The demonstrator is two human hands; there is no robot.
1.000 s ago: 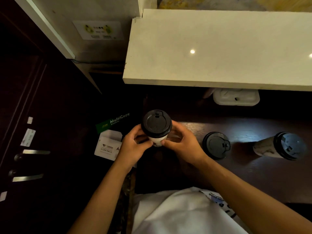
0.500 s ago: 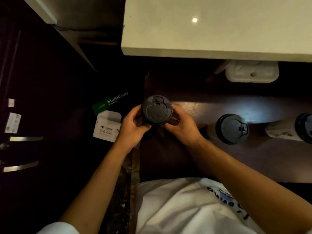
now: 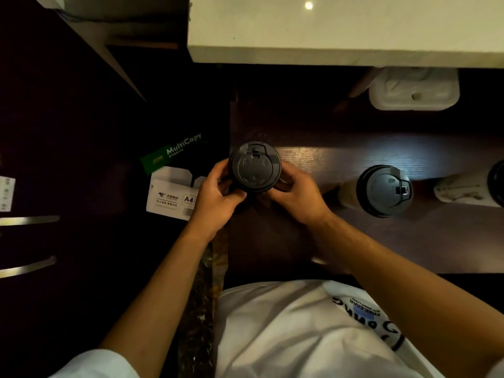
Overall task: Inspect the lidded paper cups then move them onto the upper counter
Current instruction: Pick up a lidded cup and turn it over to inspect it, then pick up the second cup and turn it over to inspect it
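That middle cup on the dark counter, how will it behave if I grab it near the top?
The middle cup looks tall and narrow under its black lid, so probably apt to tip if pushed high. Its paper wall likely gives when squeezed; the lid might pop. Weight cannot be judged.

You've got one cup (image 3: pixel 255 167) betw. both hands, 2nd cup (image 3: pixel 384 190) to its right, upper counter (image 3: pixel 341 28) behind.
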